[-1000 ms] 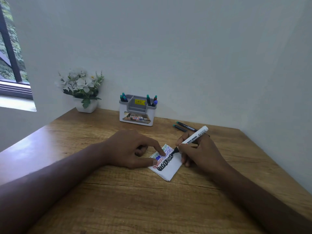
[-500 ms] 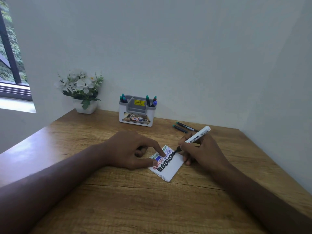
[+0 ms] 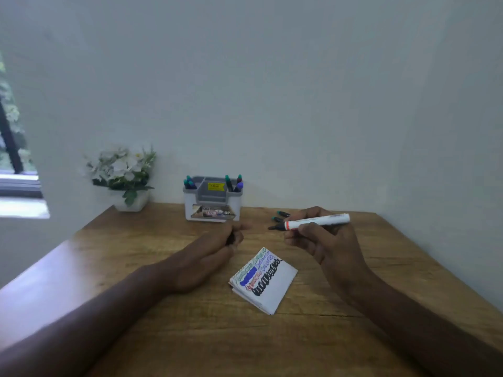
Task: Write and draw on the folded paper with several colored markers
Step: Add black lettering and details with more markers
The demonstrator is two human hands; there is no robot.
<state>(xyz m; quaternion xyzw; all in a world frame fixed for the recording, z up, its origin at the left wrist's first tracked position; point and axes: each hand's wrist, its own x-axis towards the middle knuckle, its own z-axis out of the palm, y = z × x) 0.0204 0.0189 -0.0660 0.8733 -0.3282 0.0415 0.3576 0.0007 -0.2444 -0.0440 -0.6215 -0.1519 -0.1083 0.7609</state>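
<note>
A: Head view, left to right. A pot of white flowers (image 3: 121,178) stands at the far left of the table (image 3: 190,336), against the wall. Next along is the grey-and-white organizer (image 3: 212,198). It has several compartments: two teal-capped markers (image 3: 188,182) stand in the left one, three more (green, dark red and purple caps) in the right one (image 3: 233,183), and the middle ones look empty, apart from a yellow sticker.

B: And the hands?

A: The left hand (image 3: 215,254) rests on the table with its fingers curled in. Something dark sits inside the curl, possibly a marker cap, but the blur there is too heavy to be sure. It is off the folded paper (image 3: 265,281), which lies flat just to its right, between the two hands, carrying green, blue, red and black rows of scribble.

B: So the black row is done?

A: I'd judge so. The right hand (image 3: 321,240) is raised clear of the paper, fingers clamped round the white-barrelled marker (image 3: 315,222), black tip bare and pointing left toward the other hand. That reads as the end of a colour: the next move calls for capping it, tip meeting cap squarely, then choosing another.

B: Other markers out?

A: Two dark ones (image 3: 280,216) lie on the table behind the right hand, partly hidden.
</note>
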